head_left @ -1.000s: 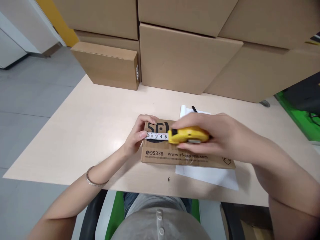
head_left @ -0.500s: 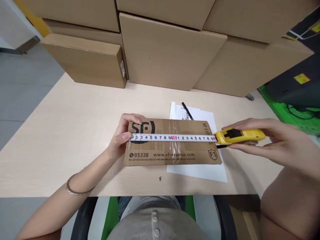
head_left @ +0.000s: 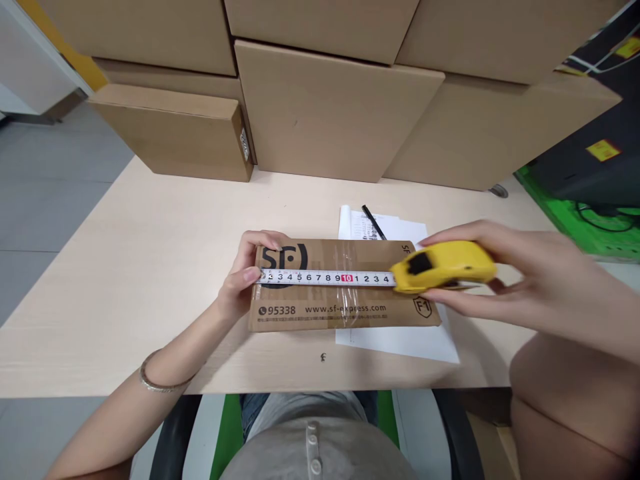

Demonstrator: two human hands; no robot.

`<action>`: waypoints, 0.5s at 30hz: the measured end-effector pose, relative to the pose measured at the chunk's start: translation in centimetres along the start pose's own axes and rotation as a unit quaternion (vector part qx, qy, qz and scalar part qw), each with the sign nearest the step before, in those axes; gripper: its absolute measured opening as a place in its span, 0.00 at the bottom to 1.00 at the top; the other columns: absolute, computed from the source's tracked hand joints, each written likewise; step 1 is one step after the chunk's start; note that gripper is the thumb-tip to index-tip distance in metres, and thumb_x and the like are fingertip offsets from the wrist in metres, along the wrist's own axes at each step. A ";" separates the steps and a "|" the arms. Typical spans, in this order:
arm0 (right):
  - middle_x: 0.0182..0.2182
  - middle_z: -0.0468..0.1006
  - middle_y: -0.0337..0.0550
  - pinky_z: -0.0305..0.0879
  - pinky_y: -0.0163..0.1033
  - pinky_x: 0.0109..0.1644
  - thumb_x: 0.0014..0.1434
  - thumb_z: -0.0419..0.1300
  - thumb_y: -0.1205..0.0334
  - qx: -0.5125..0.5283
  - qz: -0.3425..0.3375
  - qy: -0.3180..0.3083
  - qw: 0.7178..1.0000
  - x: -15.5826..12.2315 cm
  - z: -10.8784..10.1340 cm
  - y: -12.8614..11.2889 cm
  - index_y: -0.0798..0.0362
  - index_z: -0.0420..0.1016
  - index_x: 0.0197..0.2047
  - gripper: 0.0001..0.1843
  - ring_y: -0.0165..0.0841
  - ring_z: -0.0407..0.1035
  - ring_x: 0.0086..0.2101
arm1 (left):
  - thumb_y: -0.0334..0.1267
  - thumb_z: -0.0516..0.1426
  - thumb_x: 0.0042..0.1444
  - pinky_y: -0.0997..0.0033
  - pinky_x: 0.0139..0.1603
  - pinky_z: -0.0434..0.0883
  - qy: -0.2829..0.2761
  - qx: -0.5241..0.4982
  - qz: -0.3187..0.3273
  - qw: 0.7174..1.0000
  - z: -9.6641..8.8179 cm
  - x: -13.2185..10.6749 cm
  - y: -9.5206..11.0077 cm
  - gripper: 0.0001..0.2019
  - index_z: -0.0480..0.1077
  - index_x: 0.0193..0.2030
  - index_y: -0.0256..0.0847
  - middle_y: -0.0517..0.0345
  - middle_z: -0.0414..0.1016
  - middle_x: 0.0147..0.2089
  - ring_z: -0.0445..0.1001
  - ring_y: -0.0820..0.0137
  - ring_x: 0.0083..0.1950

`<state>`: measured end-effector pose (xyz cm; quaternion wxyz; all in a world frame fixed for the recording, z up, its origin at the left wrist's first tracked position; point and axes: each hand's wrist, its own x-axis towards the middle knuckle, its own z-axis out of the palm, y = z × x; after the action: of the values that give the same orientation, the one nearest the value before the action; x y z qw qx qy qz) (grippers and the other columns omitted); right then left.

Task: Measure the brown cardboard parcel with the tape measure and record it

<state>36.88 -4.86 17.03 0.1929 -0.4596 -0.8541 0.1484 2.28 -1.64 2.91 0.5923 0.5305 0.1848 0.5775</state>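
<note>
A brown cardboard box (head_left: pixel 300 320) with SF print and clear tape across its middle is held above the desk. My left hand (head_left: pixel 245 270) is closed on its left end, the thumb pressing the tip of the white measuring blade (head_left: pixel 325 277) to the box edge. The blade runs along the top face towards the right. In my right hand (head_left: pixel 505 267) is the yellow tape measure (head_left: pixel 445 265), gripped by its sides, its front over the right part of the box. The blade shows just past the red 10 up to the case.
Under the box, white papers (head_left: pixel 400 345) lie on the pale desk (head_left: pixel 150 267), with a black pen (head_left: pixel 373 221) on them. Large cardboard boxes (head_left: pixel 330 113) stand stacked along the back. A flat box (head_left: pixel 170 133) leans at the back left.
My right hand has moved left with the tape measure, from the box's right edge to over its top. Less blade shows now. My left hand keeps its hold.
</note>
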 end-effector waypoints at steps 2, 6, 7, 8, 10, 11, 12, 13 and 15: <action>0.34 0.84 0.39 0.66 0.39 0.25 0.65 0.68 0.43 0.001 -0.016 -0.056 0.998 2.3 1.4 -2.3 0.43 0.76 0.50 0.17 0.36 0.76 0.27 | 0.51 0.65 0.56 0.58 0.47 0.75 0.001 0.009 0.006 1.000 0.0 0.0 -0.1 0.15 0.76 0.48 0.49 0.55 0.78 0.49 0.75 0.60 0.47; 0.36 0.85 0.41 0.62 0.38 0.26 0.65 0.67 0.47 -0.017 -0.059 -0.096 0.994 6.1 4.8 -5.5 0.47 0.73 0.53 0.19 0.36 0.77 0.28 | 0.64 0.53 0.64 0.55 0.51 0.76 0.025 0.023 0.011 0.999 0.4 -0.5 -0.1 0.24 0.77 0.48 0.48 0.52 0.78 0.49 0.75 0.57 0.50; 0.38 0.85 0.42 0.61 0.38 0.26 0.64 0.68 0.48 -0.016 -0.076 -0.092 0.993 6.6 5.4 -5.9 0.47 0.73 0.53 0.20 0.37 0.77 0.28 | 0.66 0.50 0.66 0.54 0.53 0.76 0.033 0.030 0.011 0.999 0.4 -0.7 -0.1 0.26 0.77 0.49 0.48 0.51 0.78 0.50 0.76 0.57 0.52; 0.39 0.86 0.43 0.63 0.39 0.27 0.63 0.68 0.48 -0.008 -0.088 -0.093 0.992 6.7 5.9 -6.1 0.47 0.74 0.54 0.20 0.38 0.79 0.30 | 0.67 0.48 0.67 0.53 0.55 0.75 0.035 0.037 0.010 0.999 0.4 -0.8 0.0 0.28 0.78 0.50 0.48 0.51 0.78 0.52 0.76 0.56 0.53; 0.43 0.86 0.42 0.68 0.40 0.32 0.62 0.70 0.49 0.032 -0.099 -0.077 0.992 6.2 6.2 -6.1 0.45 0.74 0.53 0.19 0.39 0.81 0.35 | 0.68 0.46 0.67 0.49 0.61 0.74 0.024 0.041 -0.011 0.999 -0.1 -1.1 0.3 0.31 0.77 0.58 0.50 0.52 0.79 0.55 0.76 0.54 0.57; 0.43 0.86 0.42 0.70 0.41 0.34 0.62 0.71 0.49 0.057 -0.091 -0.049 0.993 5.5 6.0 -5.9 0.44 0.74 0.53 0.20 0.40 0.81 0.36 | 0.68 0.46 0.67 0.46 0.65 0.72 0.012 0.033 -0.032 0.999 -0.4 -1.2 0.5 0.32 0.75 0.64 0.53 0.52 0.80 0.57 0.76 0.53 0.59; 0.43 0.86 0.41 0.72 0.41 0.34 0.61 0.72 0.49 0.080 -0.070 -0.008 0.994 4.5 5.7 -5.4 0.42 0.74 0.53 0.20 0.40 0.81 0.36 | 0.67 0.48 0.66 0.43 0.68 0.69 -0.005 0.020 -0.056 0.998 -0.9 -1.2 0.7 0.32 0.71 0.69 0.55 0.53 0.80 0.60 0.75 0.51 0.62; 0.42 0.85 0.40 0.72 0.42 0.34 0.59 0.73 0.49 0.098 -0.039 0.052 0.993 3.3 5.3 -4.9 0.41 0.74 0.52 0.21 0.39 0.80 0.35 | 0.65 0.51 0.66 0.39 0.71 0.65 -0.023 0.006 -0.083 0.996 -1.4 -1.3 1.0 0.33 0.67 0.73 0.58 0.55 0.80 0.63 0.73 0.49 0.66; 0.39 0.83 0.39 0.70 0.42 0.31 0.56 0.75 0.48 0.138 0.055 0.180 0.972 0.6 4.3 -3.4 0.39 0.74 0.49 0.21 0.39 0.77 0.32 | 0.59 0.58 0.62 0.35 0.77 0.57 -0.061 -0.012 -0.129 0.990 -2.6 -1.2 1.4 0.36 0.62 0.76 0.61 0.58 0.77 0.69 0.66 0.46 0.75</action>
<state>32.05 -6.51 14.79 0.3967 -0.4944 -0.7498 0.1899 -0.89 -1.96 2.69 0.6779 0.5295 0.2085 0.4654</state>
